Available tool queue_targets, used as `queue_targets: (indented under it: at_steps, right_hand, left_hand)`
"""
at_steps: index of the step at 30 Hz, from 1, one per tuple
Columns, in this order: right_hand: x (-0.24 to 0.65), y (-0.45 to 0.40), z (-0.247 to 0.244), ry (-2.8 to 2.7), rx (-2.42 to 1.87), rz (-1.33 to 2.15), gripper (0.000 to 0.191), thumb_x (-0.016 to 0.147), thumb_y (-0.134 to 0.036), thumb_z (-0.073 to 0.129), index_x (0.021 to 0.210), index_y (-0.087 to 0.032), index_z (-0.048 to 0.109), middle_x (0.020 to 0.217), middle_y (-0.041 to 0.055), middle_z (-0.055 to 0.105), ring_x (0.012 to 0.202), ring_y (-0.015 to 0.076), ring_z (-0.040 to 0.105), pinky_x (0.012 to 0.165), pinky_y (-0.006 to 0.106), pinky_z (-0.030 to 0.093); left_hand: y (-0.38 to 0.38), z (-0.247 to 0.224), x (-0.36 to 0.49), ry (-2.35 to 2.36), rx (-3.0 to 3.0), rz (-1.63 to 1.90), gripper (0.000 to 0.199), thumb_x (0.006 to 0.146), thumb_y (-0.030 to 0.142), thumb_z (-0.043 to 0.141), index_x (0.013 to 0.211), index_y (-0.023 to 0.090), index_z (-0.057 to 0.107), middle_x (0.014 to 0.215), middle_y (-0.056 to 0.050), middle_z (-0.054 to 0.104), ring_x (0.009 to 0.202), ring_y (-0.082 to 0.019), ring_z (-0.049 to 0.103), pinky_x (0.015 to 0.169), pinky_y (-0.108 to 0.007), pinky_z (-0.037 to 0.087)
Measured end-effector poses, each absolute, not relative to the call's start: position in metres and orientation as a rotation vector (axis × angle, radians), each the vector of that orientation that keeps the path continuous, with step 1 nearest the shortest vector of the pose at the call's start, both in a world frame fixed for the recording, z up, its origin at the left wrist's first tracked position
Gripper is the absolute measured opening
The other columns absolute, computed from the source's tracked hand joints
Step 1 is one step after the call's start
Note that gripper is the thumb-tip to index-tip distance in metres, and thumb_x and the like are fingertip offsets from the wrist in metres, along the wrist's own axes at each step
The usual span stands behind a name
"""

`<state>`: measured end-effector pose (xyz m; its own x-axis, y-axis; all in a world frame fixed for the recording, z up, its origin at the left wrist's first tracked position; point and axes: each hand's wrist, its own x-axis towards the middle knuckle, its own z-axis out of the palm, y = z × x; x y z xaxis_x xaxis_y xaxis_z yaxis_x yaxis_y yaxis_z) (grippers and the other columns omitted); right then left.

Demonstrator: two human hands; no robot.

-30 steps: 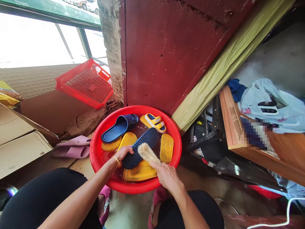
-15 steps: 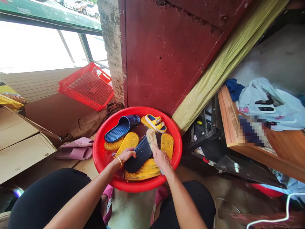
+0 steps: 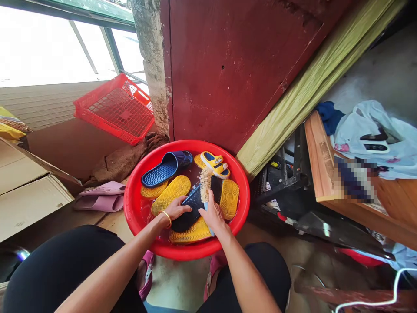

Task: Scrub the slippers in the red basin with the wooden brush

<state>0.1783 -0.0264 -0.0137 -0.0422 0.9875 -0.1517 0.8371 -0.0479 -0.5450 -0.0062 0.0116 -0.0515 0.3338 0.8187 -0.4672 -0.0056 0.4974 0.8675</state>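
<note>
Beside a dark red panel [image 3: 221, 87], a red basin [image 3: 192, 252] holds the dark slipper [image 3: 186, 221] among yellow slippers [image 3: 172, 193]. The left hand [image 3: 177, 209] grips its edge; the right hand [image 3: 215, 215] clasps the brush [image 3: 205, 182]. Hard strokes might skid the slipper away if the left grip loosens.

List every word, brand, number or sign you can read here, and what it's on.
Readable text: none.
Small yellow sandal: lettering on the strap, too small and blurred to read.
Brush: no readable text.
Dark slipper: no readable text.
Wooden table: a blurred-out patch on it, nothing legible.
</note>
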Motion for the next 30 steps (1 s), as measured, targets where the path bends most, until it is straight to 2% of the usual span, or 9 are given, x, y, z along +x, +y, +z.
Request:
queue_targets:
  at_steps: [6, 9, 15, 22, 24, 28, 30]
  right_hand:
    - [0.173, -0.014, -0.003, -1.866, -2.031, 0.872, 0.095, 0.09, -0.027, 0.069, 0.164, -0.014, 0.011, 0.13, 0.0186, 0.07, 0.118, 0.0295, 0.069, 0.098, 0.036, 0.05]
    - [0.169, -0.011, -0.003, -1.866, -2.03, 0.881, 0.096, 0.091, -0.031, 0.069, 0.165, -0.016, 0.009, 0.134, 0.018, 0.068, 0.12, 0.0286, 0.068, 0.098, 0.035, 0.05]
    - [0.161, -0.009, -0.008, -1.952, -1.994, 0.806, 0.098, 0.091, -0.027, 0.067, 0.165, -0.012, 0.004, 0.15, 0.0218, 0.055, 0.133, 0.0282, 0.059, 0.103, 0.034, 0.046]
    - [0.185, -0.023, -0.004, -2.131, -2.009, 0.852, 0.097, 0.088, -0.015, 0.064, 0.167, -0.013, 0.007, 0.142, 0.0201, 0.063, 0.128, 0.0284, 0.062, 0.102, 0.035, 0.046]
    - [0.195, -0.026, 0.0, -2.172, -2.042, 0.829, 0.094, 0.088, -0.013, 0.061, 0.167, -0.015, 0.01, 0.137, 0.0176, 0.066, 0.123, 0.0274, 0.065, 0.1, 0.035, 0.047]
    - [0.2, -0.035, 0.008, -2.238, -2.047, 0.713, 0.079, 0.098, -0.028, 0.055, 0.167, -0.024, 0.019, 0.129, 0.0109, 0.071, 0.112, 0.026, 0.069, 0.093, 0.033, 0.052]
    - [0.191, -0.047, 0.01, -2.355, -2.025, 0.614, 0.068, 0.102, -0.028, 0.047, 0.166, -0.03, 0.025, 0.121, 0.01, 0.073, 0.103, 0.0254, 0.071, 0.088, 0.033, 0.054]
  left_hand:
    - [0.009, -0.048, -0.007, 1.075, 0.913, 0.629, 0.047, 0.055, 0.028, 0.074, 0.101, 0.02, 0.064, 0.075, 0.003, 0.074, 0.064, -0.02, 0.069, 0.062, -0.031, 0.054]
    - [0.007, -0.043, -0.006, 1.088, 0.979, 0.633, 0.048, 0.057, 0.027, 0.072, 0.103, 0.02, 0.064, 0.077, 0.003, 0.074, 0.065, -0.02, 0.068, 0.062, -0.031, 0.053]
    - [0.004, -0.035, -0.006, 1.09, 1.029, 0.666, 0.042, 0.056, 0.027, 0.071, 0.097, 0.02, 0.065, 0.076, 0.003, 0.072, 0.067, -0.019, 0.066, 0.064, -0.03, 0.052]
    - [0.008, -0.041, -0.007, 1.106, 0.987, 0.651, 0.043, 0.053, 0.029, 0.072, 0.095, 0.019, 0.066, 0.075, 0.002, 0.073, 0.067, -0.019, 0.066, 0.063, -0.03, 0.05]
    - [0.009, -0.042, -0.007, 1.123, 0.961, 0.623, 0.042, 0.053, 0.029, 0.072, 0.093, 0.02, 0.065, 0.073, 0.002, 0.072, 0.067, -0.019, 0.066, 0.063, -0.03, 0.05]
    - [0.01, -0.042, -0.008, 1.123, 0.938, 0.589, 0.041, 0.054, 0.031, 0.074, 0.093, 0.02, 0.066, 0.075, 0.0, 0.074, 0.068, -0.022, 0.068, 0.064, -0.033, 0.052]
    - [0.01, -0.043, -0.01, 1.11, 0.935, 0.598, 0.04, 0.053, 0.029, 0.074, 0.091, 0.02, 0.068, 0.074, 0.0, 0.073, 0.068, -0.023, 0.068, 0.064, -0.034, 0.052]
